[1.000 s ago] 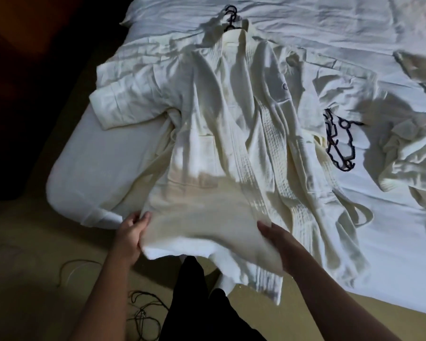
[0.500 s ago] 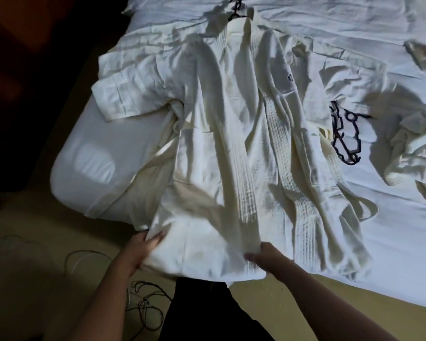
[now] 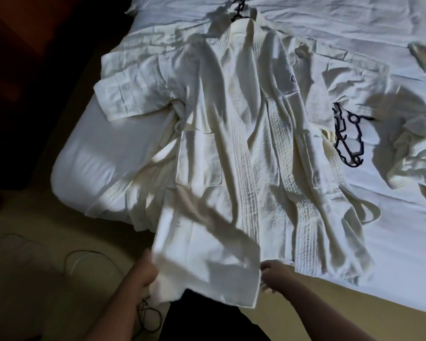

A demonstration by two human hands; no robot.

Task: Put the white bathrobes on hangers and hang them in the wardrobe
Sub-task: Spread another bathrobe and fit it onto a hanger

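Far left, loose cables (image 3: 89, 257) lie on the floor beside the bed (image 3: 84, 156). My left grip (image 3: 143, 271) is closed on the left corner of the hem, with the cloth folded over my fingers. The bathrobe (image 3: 231, 143) lies face up on the bed, front panels open, hem hanging off the mattress edge toward me. A dark hanger (image 3: 239, 8) is already in the collar at the far end. This looks like soft, thick waffle cotton: limp, a bit weighty and not slippery, so it should sag wherever I'm not holding it. The hook and shoulders are the places to lift it from. My right grip (image 3: 276, 274) curls onto the hem's right edge and pinches it. Further right a spare hanger (image 3: 347, 139) lies on the sheet, near a second bathrobe (image 3: 416, 148) in a crumpled heap.
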